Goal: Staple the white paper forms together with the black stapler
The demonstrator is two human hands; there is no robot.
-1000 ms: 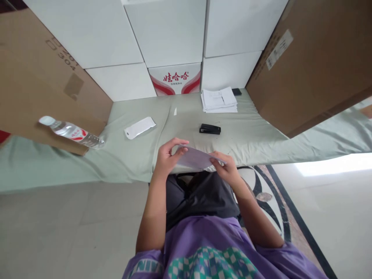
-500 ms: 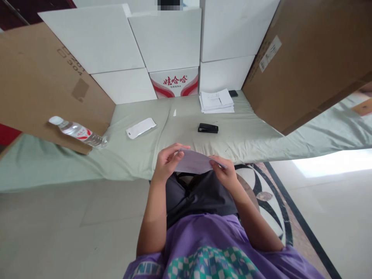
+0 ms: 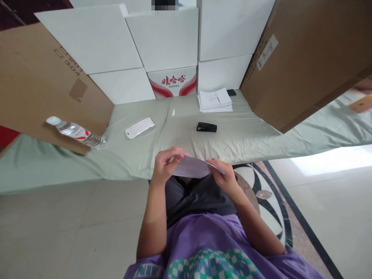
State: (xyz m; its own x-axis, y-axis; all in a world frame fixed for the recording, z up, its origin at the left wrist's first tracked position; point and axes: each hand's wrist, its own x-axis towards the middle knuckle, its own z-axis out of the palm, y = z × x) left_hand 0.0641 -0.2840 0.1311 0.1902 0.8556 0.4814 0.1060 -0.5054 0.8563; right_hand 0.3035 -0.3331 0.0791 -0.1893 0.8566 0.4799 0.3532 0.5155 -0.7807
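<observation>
A folded white sheet of paper [image 3: 192, 167] is held between both my hands at the near edge of the cloth-covered table [image 3: 250, 135]. My left hand [image 3: 164, 166] grips its left end with the fingers curled over the top edge. My right hand [image 3: 223, 177] pinches its right end. A black stapler [image 3: 206, 127] lies on the cloth a short way beyond my hands. Farther back rests a stack of white papers [image 3: 215, 100].
A white pouch [image 3: 140, 127] lies left of centre and a plastic water bottle [image 3: 76, 133] lies on its side at far left. Brown cartons [image 3: 305, 58] flank both sides and white boxes [image 3: 162, 38] line the back. A small dark object [image 3: 231, 92] sits behind the paper stack.
Both hands with the sheet have drawn slightly nearer to my body and lower, and the paper looks folded tighter. The view shifted a little; nothing on the table moved.
</observation>
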